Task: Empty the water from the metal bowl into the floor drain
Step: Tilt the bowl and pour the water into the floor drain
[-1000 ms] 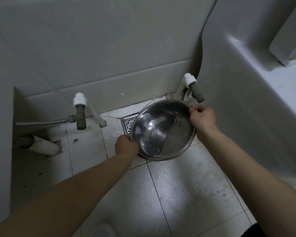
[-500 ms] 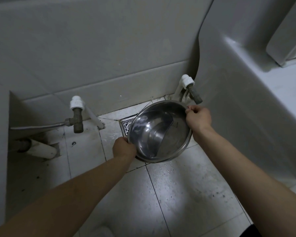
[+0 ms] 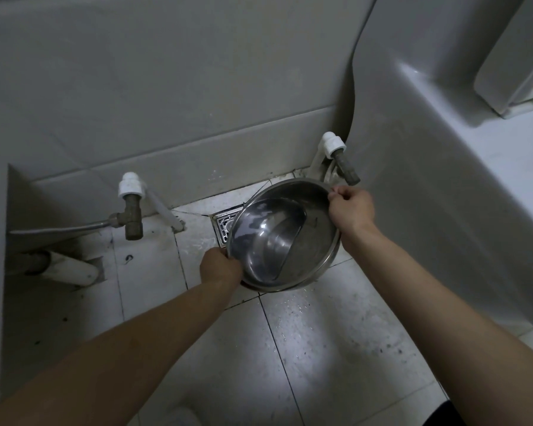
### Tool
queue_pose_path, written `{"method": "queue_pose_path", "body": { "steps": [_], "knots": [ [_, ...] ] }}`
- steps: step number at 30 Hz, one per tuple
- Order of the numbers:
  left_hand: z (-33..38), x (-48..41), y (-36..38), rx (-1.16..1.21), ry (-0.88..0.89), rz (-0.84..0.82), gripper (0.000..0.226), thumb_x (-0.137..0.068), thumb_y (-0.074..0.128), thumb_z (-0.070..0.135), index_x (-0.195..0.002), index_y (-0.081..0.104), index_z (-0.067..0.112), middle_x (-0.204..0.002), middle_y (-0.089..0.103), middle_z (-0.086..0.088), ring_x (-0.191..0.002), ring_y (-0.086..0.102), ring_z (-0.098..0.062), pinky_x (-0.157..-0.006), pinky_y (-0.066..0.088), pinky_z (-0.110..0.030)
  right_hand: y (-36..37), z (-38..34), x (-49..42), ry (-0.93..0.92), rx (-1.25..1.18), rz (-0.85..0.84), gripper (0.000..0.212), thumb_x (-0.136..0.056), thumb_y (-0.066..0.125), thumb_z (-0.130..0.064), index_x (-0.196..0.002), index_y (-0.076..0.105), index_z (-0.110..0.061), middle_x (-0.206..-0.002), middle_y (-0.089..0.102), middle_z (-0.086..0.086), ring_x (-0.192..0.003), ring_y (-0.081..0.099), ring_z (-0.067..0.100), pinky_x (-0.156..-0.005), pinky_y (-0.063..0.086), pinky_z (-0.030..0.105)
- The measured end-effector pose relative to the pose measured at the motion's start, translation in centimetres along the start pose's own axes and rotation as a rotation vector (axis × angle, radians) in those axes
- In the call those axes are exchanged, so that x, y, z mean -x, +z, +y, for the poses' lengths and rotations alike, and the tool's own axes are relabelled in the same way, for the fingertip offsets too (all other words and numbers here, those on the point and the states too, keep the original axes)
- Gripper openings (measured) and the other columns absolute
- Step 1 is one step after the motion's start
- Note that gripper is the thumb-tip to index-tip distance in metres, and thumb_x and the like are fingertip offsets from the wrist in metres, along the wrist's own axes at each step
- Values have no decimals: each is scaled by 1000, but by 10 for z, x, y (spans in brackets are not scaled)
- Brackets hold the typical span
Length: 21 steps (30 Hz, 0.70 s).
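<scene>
A shiny metal bowl (image 3: 285, 235) is held tilted just above the tiled floor, its left rim down over the square metal floor drain (image 3: 225, 224). Most of the drain is hidden behind the bowl. My left hand (image 3: 220, 267) grips the bowl's lower left rim. My right hand (image 3: 351, 209) pinches the upper right rim. A little water pools in the low left part of the bowl, and the tiles around the drain are wet.
A brass valve with a white pipe cap (image 3: 131, 207) sticks out of the wall at left, another valve (image 3: 340, 158) behind the bowl at right. A white pipe (image 3: 71, 269) lies on the floor at left. A large white fixture (image 3: 443, 179) fills the right side.
The bowl and both hands have stayed over the drain, with the bowl tilting slightly more to the left. The view has shifted a little.
</scene>
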<state>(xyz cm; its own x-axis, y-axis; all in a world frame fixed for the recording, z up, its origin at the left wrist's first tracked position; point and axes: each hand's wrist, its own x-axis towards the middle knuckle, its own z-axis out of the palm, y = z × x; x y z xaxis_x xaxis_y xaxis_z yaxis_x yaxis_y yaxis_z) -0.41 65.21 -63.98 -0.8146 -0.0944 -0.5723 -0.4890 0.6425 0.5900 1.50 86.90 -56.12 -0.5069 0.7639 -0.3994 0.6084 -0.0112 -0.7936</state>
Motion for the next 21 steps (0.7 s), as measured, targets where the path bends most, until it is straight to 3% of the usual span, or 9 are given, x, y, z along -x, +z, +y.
{"method": "queue_pose_path", "body": {
  "steps": [2,6,8,10,15,19,21],
  "knots": [
    [0,0,1,9,0,-5,16,-90,57,4,-94,66,-9,-85,66,-25,-81,66,-30,-66,53,-36,0,-2,0,-6,-2,1,18,-99,52,-11,-100,69,-7,-92,63,6,-91,57,20,-93,47,32],
    [1,1,1,7,-15,-4,15,-90,57,3,-95,66,-8,-64,53,-7,-60,56,-20,-54,43,-26,0,-2,-1,-5,-15,0,18,-100,51,-10,-103,68,-5,-94,61,6,-92,55,18,-95,45,30],
    [2,2,0,15,-14,-4,16,-90,57,3,-94,65,-10,-64,54,-14,-66,62,-27,-55,43,-26,0,-2,-1,1,-12,3,21,-100,51,-10,-108,69,-3,-97,63,6,-95,56,18,-100,46,32],
    [3,3,0,20,-11,-5,18,-90,57,3,-96,63,-12,-66,56,-17,-60,57,-24,-56,44,-28,-1,-3,-1,7,-23,6,22,-100,52,-11,-111,69,-4,-100,64,5,-97,57,18,-103,46,33],
    [2,3,2,-7,-9,17,15,-90,57,3,-94,61,-12,-58,46,-3,-53,45,-15,-75,56,-43,-2,-4,1,10,-31,3,23,-100,52,-12,-116,68,-6,-110,66,7,-107,60,21,-107,46,36],
    [2,3,1,-8,-5,-8,14,-90,56,0,-94,62,-11,-59,47,-4,-54,48,-16,-58,48,-30,-2,-5,2,10,-44,6,22,-100,51,-10,-114,67,-4,-106,64,6,-103,58,20,-108,45,34],
    [2,3,0,-1,-2,-15,15,-89,57,0,-95,63,-12,-61,49,-6,-59,54,-22,-61,48,-31,-2,-5,3,7,-37,7,22,-100,51,-10,-113,68,-5,-104,64,6,-104,59,21,-106,46,34]
  ]
}}
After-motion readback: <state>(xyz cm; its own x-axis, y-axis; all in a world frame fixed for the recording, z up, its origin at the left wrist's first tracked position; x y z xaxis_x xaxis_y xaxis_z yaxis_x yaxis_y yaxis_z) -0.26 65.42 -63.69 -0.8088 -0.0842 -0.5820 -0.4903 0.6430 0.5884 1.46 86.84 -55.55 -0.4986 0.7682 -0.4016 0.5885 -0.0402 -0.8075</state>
